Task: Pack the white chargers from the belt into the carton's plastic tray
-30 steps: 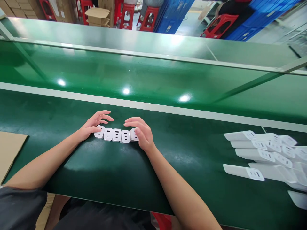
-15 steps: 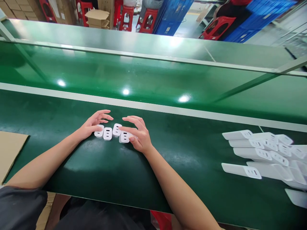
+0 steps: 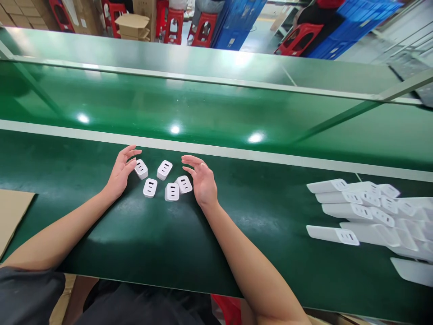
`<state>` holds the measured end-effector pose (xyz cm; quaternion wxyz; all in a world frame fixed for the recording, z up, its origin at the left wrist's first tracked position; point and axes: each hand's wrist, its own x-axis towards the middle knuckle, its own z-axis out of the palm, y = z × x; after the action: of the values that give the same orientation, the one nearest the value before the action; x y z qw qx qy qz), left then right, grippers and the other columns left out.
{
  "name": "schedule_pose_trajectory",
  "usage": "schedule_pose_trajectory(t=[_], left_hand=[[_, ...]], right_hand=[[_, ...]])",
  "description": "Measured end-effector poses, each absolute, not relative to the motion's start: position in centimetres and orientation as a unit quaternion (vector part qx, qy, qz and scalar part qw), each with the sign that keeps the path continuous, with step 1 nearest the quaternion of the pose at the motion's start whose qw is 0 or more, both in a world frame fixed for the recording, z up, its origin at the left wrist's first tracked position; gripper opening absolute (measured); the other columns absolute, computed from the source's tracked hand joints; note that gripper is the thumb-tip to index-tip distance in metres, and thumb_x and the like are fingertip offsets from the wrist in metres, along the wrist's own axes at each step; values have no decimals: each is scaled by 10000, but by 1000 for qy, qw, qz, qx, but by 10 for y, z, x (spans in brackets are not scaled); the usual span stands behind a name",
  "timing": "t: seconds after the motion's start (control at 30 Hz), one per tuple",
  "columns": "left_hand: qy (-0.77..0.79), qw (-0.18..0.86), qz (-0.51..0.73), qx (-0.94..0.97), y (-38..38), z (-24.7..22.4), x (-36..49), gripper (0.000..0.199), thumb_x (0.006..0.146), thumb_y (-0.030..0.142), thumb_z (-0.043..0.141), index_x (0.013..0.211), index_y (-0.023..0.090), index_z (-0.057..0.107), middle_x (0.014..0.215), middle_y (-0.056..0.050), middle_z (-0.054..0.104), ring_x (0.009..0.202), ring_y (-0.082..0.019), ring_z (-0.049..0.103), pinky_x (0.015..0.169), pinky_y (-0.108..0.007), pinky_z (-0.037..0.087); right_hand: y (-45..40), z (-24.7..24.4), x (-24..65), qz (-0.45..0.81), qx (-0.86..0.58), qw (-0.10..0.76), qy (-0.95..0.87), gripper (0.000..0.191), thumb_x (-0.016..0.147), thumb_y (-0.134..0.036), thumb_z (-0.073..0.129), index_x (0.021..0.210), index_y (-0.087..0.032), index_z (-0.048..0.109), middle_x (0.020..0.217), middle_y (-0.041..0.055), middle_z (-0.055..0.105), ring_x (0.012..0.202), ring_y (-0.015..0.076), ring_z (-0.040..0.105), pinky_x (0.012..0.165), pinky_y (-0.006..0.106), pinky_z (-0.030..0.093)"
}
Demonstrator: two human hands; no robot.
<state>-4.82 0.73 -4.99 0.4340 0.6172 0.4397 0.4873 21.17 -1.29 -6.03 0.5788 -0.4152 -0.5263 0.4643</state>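
Note:
Several white blocks with dark slots stand loosely grouped on the green table (image 3: 162, 234). My left hand (image 3: 122, 174) is at the group's left side, its fingers apart, the thumb at the upper left block (image 3: 141, 169). To the right, my right hand (image 3: 203, 180) is open with curved fingers, beside the rightmost block (image 3: 184, 184). That block touches the front block (image 3: 172, 192). Between the hands are also a back block (image 3: 164, 169) and a front left block (image 3: 150, 188). Neither hand grips anything.
Many similar white blocks (image 3: 348, 236) lie in a cluster at the right. Cardboard (image 3: 13, 212) lies at the left edge. A pale strip (image 3: 216, 150) crosses the table behind my hands. Beyond are red stools (image 3: 204, 29), blue crates (image 3: 237, 25) and seated people.
My hands have moved apart, the left one back and leftward, the right one slightly outward. The blocks between them are more spread out, and the rightmost one now shows fully.

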Motion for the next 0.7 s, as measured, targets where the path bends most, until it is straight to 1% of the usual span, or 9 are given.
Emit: schedule_pose_trajectory(t=[0.07,0.13,0.27,0.37,0.47,0.53,0.6,0.63,0.7], left_hand=[[436,428,481,628,7,-49,-49,511,931,427,517,1397,240,420,1384,-113,522,1387,-255,418,1161,-474,343],[436,426,477,633,7,-49,-48,515,923,396,508,1403,237,414,1387,-111,520,1388,-256,417,1167,-484,335],[432,438,482,624,8,-51,-49,540,875,343,536,1393,237,428,1368,-107,538,1366,-257,438,1160,-492,338],[425,446,479,625,10,-53,-50,586,819,317,581,1382,236,440,1362,-111,546,1333,-269,466,1134,-503,358],[403,422,468,664,7,-50,-50,620,825,325,596,1411,241,411,1381,-116,529,1334,-276,465,1114,-505,374],[388,344,456,724,3,-43,-49,604,870,345,586,1434,250,392,1421,-115,492,1368,-278,428,1137,-512,343],[362,210,440,794,-5,-35,-46,571,891,399,599,1413,244,428,1429,-119,480,1393,-297,381,1154,-520,303],[343,136,429,825,-9,-31,-44,572,881,448,622,1386,234,460,1404,-124,500,1382,-310,380,1146,-516,303],[304,3,395,867,-16,-25,-40,628,832,583,664,1319,213,521,1294,-131,577,1285,-324,446,1081,-488,339]], right_hand=[[-10,-62,213,486,-412,589,-497,398,900,-366,357,1163,-197,603,1270,116,618,1185,260,582,982,448,505],[-10,-62,214,497,-404,592,-488,391,830,-321,437,1161,-200,606,1256,107,625,1175,262,584,992,446,495],[-15,-59,214,513,-371,551,-544,409,747,-239,580,1153,-220,630,1232,71,636,1157,245,574,997,405,463],[-18,-54,212,510,-370,511,-585,329,787,-248,620,1112,-224,656,1179,57,630,1016,203,570,816,325,476],[-21,-50,211,489,-362,507,-611,287,810,-248,627,1092,-227,673,1130,49,602,797,140,499,669,288,416],[-22,-50,210,478,-347,502,-632,257,824,-242,633,1075,-221,686,1034,46,591,710,118,443,635,283,389],[-24,-50,209,473,-335,486,-654,207,851,-258,637,1041,-206,703,914,39,564,648,105,408,598,279,369],[-24,-50,208,472,-332,476,-663,189,864,-271,640,1024,-199,709,874,34,546,616,97,392,574,275,359],[-25,-50,208,468,-327,463,-677,175,883,-301,649,1002,-190,715,847,28,526,574,81,380,534,265,350]])
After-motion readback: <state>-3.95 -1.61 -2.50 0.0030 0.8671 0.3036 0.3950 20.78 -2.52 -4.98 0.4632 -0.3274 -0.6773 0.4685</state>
